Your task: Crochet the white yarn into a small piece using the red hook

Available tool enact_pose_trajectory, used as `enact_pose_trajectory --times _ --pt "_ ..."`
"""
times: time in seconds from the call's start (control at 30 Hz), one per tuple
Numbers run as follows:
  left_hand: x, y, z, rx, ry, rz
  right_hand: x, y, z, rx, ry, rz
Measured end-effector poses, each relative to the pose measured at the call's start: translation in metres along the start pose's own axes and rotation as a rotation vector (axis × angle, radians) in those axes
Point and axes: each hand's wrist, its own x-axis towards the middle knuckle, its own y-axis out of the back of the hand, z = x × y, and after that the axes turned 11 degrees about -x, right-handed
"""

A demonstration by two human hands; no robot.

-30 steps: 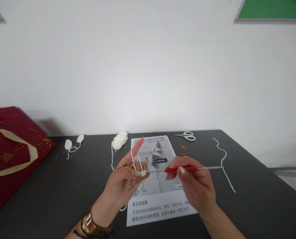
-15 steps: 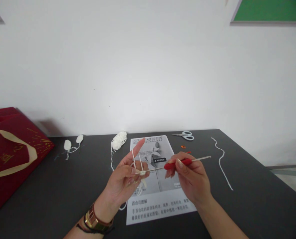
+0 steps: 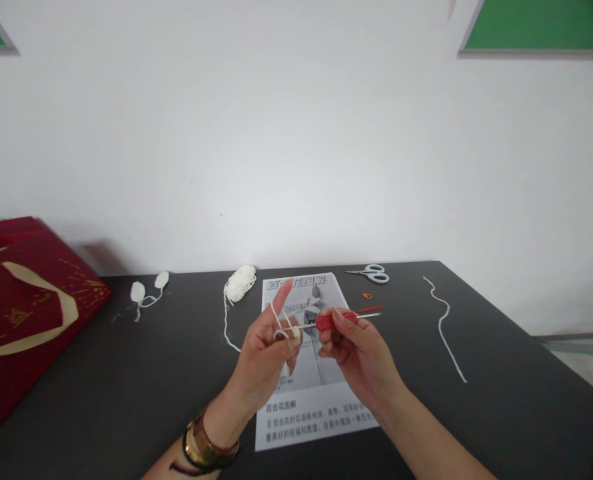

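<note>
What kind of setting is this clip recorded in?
Probably a craft table in a classroom or workshop room: a dark table against a plain white wall, with a printed crochet instruction sheet, a bundle of white yarn and scissors. Green boards hang up high.

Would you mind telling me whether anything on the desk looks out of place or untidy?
Only a loose strand of white yarn lying by itself in a wavy line on the right of the dark table, apart from the yarn ball. The scissors and printed sheet lie flat and look undamaged.
</note>
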Motion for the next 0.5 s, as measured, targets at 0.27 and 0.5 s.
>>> enact_pose_trajectory --times 0.27,0.5 --pt "-0.003 -0.004 -0.007 0.238 -0.128 0.191 -0.005 -0.006 0.007 -0.213 0.243 0.120" --pt "-0.003 -0.014 0.002 -0.241 0.004 0.220 -0.018 0.005 0.018 -1.080 1.071 -0.107"
